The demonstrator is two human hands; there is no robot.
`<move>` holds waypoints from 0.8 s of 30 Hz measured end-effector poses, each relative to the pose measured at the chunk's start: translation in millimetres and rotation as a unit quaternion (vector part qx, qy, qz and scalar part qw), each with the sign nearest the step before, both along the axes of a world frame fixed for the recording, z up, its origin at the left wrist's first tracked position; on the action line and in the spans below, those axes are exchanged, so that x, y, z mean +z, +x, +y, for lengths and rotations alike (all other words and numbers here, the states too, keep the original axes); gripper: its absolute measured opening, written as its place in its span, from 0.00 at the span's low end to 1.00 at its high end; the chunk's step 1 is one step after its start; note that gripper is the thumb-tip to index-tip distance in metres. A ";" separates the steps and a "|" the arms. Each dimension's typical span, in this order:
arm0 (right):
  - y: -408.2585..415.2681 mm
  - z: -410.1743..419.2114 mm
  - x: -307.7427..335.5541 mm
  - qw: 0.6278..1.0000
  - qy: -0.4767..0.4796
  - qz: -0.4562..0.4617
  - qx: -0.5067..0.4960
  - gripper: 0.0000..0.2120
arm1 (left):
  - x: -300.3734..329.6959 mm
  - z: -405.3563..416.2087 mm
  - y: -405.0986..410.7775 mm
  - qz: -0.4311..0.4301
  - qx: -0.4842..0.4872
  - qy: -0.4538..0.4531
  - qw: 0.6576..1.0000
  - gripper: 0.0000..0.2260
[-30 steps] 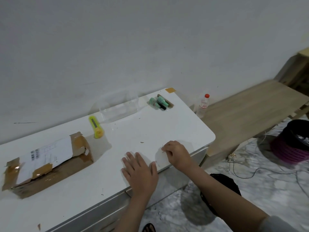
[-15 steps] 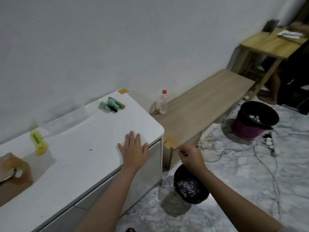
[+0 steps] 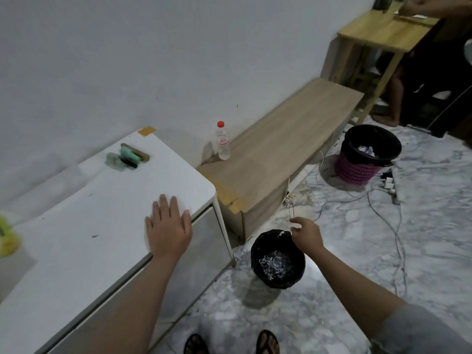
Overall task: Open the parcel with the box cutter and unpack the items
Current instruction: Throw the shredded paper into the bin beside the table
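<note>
The left hand [image 3: 169, 227] lies flat, palm down and fingers spread, on the white rounded-corner counter [image 3: 76, 246] close to its front edge and near its right corner, the bare forearm running straight back toward the camera; it holds nothing. The right hand [image 3: 305, 232] reaches out past the counter's right end, arm nearly straight, and hangs over the rim of the small black waste bin lined with a black bag [image 3: 278, 261] that stands on the marble floor; its thumb and forefinger are pinched together, though whether a scrap sits between them cannot be told. The yellow plastic box cutter [image 3: 6, 235] lies blurred at the counter's left edge, and the green-capped small bottles [image 3: 127, 157] rest near the back right corner
</note>
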State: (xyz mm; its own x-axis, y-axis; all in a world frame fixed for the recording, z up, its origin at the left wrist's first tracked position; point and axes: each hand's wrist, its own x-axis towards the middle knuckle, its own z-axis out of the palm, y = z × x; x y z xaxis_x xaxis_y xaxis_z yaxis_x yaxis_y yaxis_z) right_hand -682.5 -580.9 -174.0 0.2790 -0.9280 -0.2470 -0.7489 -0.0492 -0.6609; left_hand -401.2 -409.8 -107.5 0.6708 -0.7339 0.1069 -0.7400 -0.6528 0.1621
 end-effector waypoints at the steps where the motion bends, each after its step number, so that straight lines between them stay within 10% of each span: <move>1: 1.0 0.6 0.8 1.000 0.004 -0.002 0.000 0.14 | -0.3 0.7 0.6 -0.003 -0.004 -0.003 1.000 0.26; 16: 60.9 27.2 22.0 0.989 -0.024 -0.035 0.145 0.15 | 3.4 41.2 -21.7 0.130 -0.110 -0.147 0.974 0.37; 24: 128.8 64.9 70.8 0.970 -0.100 -0.149 0.161 0.10 | 16.2 87.1 -29.0 0.137 -0.080 -0.290 0.944 0.19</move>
State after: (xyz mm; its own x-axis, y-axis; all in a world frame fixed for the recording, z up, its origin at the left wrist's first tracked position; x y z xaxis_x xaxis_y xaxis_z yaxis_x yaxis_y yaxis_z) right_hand -553.7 -516.0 -103.2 0.5936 -0.8020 0.0665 -0.4497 -0.3991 -0.7991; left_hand -430.2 -322.7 -91.4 0.6164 -0.7001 0.3604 -0.7006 -0.2788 0.6568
